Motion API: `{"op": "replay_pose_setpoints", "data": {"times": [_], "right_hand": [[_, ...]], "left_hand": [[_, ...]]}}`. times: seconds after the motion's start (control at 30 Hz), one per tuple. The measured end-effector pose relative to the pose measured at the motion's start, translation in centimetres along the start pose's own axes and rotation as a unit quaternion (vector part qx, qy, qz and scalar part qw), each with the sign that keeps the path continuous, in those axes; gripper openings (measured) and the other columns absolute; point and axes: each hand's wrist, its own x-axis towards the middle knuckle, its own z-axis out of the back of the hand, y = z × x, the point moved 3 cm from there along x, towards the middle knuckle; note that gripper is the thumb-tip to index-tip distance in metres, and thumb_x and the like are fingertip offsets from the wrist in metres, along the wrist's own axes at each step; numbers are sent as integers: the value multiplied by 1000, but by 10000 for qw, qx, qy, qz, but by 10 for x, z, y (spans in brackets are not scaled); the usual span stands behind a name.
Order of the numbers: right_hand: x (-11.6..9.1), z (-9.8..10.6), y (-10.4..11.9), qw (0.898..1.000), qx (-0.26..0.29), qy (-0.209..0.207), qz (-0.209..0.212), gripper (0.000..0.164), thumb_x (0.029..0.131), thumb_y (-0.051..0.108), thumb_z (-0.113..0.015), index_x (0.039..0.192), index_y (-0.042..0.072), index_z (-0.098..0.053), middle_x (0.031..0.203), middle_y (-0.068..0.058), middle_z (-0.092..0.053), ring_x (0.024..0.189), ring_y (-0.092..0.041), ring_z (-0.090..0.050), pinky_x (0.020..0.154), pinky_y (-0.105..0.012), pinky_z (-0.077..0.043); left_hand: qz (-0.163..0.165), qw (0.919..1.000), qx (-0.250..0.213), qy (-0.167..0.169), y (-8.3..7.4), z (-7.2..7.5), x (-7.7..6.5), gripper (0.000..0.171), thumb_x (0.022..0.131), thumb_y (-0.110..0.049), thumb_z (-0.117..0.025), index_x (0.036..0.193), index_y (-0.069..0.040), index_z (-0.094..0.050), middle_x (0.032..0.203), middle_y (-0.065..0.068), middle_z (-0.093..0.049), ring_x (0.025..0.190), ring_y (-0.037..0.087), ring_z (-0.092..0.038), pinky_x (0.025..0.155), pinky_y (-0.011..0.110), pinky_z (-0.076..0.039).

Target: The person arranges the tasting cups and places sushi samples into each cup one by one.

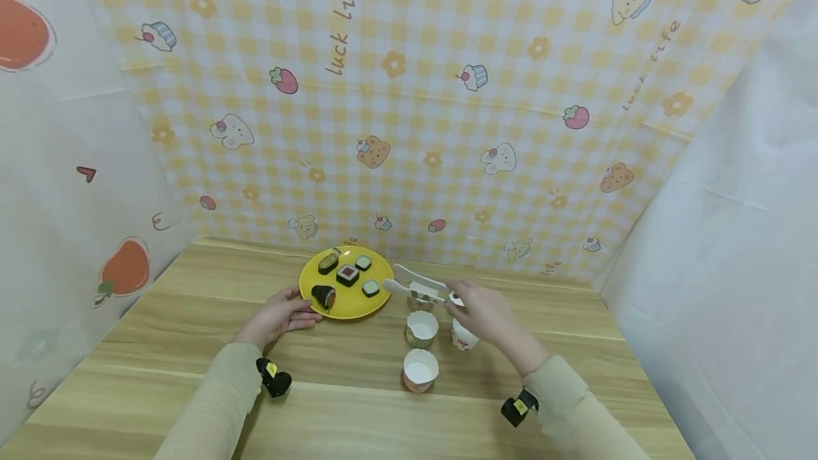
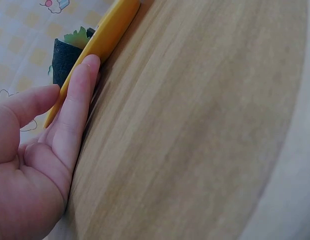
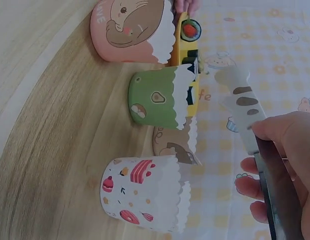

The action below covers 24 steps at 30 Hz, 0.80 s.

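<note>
My left hand (image 1: 281,314) pinches the near left rim of a yellow plate (image 1: 348,311), thumb above and fingers beneath. On the plate lie toy-like sushi pieces: a dark cone hand roll (image 1: 324,296) nearest that hand, a square roll (image 1: 348,275) in the middle and several smaller ones. My right hand (image 1: 479,311) grips a pair of tongs (image 3: 247,102) with pale, brown-spotted ends and a dark metallic handle. The tong arms stand apart beside the plate's right edge, with nothing showing between their tips. Below them is a brown paper cup (image 3: 172,142), partly hidden.
Other scalloped paper cups stand right of the plate: a green one (image 3: 155,97), a pink one (image 3: 132,30) nearest me, and a white cake-print one (image 3: 137,192) under my right hand, with another behind it. A checked cloth (image 1: 409,126) hangs along the table's back edge.
</note>
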Motion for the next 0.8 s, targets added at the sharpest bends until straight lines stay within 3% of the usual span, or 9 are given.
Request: {"op": "replay_pose_setpoints", "data": {"times": [0.47, 0.67, 0.8], "right_hand": [[13, -13, 13, 9998, -26, 138, -167, 36, 88, 22, -70, 117, 1, -64, 98, -10, -69, 76, -17, -66, 56, -29, -54], [22, -17, 20, 9994, -206, 277, -97, 24, 89, 22, -69, 106, 6, -66, 87, -3, -67, 69, -13, -62, 51, -27, -50], [27, -19, 24, 9992, -282, 294, 27, 16, 89, 25, -70, 88, 11, -62, 74, 4, -61, 59, -8, -54, 47, -24, -45]], "left_hand": [[-3, 10000, 17, 40, 1, 0, 1, 63, 101, 0, -41, 149, 9, -1, 98, 16, -66, 86, 26, -69, 80, 37, -57], [-2, 10000, 31, 8, 0, 0, 1, 61, 101, 0, -41, 148, 9, -3, 97, 16, -67, 85, 26, -69, 79, 37, -57], [-13, 10000, 14, 4, 0, -1, 0, 61, 101, 1, -40, 148, 9, -3, 97, 16, -67, 85, 26, -69, 79, 37, -57]]}}
